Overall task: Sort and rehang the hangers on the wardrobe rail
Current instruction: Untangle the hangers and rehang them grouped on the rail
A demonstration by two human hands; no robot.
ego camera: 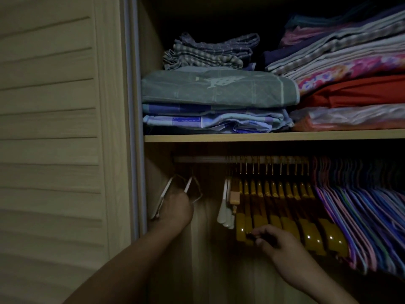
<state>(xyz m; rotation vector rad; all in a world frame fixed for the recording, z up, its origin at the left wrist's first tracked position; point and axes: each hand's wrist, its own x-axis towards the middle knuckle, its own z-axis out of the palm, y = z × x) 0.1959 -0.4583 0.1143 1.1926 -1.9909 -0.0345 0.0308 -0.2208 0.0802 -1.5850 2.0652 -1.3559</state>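
nearest, at about 5 o'clock, the right hand [282, 244] is seen with its fingers curled and its fingertips pinching the lower end of the nearest of the amber hangers [285, 224]. at about 8 o'clock the left hand [175, 208] is raised higher, its fingers closed around a small bundle of loose hangers [175, 189], white and thin wire ones, which are held tilted below the bare left stretch of the rail [201, 159] and not hooked on it; how many are in the bundle cannot be told in the dim light.

just beyond the right hand, the amber hangers are hung in a tight row at the centre of the rail, their hooks closely spaced. touching their 9 o'clock side, a few white hangers [225, 207] and one pale wooden hanger [234, 195] are hung. towards 3 o'clock a dense run of thin pink, purple and blue hangers [359, 207] is packed along the rail to the frame's edge.

above the rail, a wooden shelf [274, 136] is seen across the wardrobe. on it, towards 12 o'clock, a stack of folded bedding [217, 99] is laid, with a taller pile of folded fabrics [350, 69] beside it at 2 o'clock. at 9 o'clock the louvred sliding door [50, 128] is seen.
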